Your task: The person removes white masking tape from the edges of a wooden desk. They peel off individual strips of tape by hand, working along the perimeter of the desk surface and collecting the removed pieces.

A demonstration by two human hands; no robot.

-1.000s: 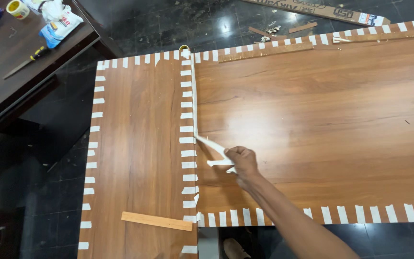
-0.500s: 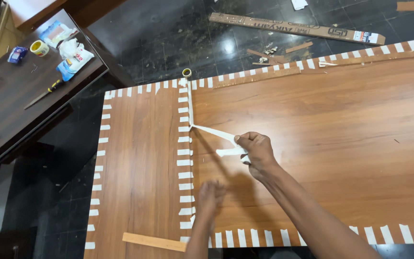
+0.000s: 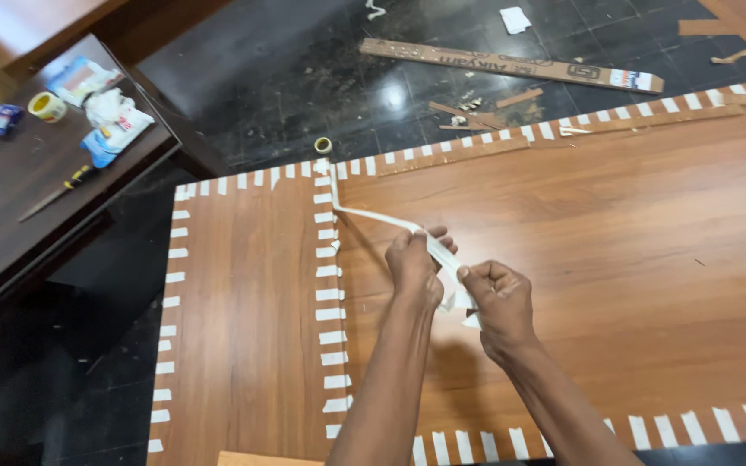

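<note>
Two hands now work the tape strip [image 3: 373, 216], where half a second ago your left hand [image 3: 414, 263] was down near the panel's [image 3: 615, 259] near edge and a second ago out of view. Left of the panel, the dark side table [image 3: 10, 224] holds a screwdriver [image 3: 55, 192] and tape roll [image 3: 47, 106]. On the panel, your left fingers are clamped on the lifted strip, your right hand [image 3: 498, 306] pinches its crumpled end, so more of it has peeled off the seam.
</note>
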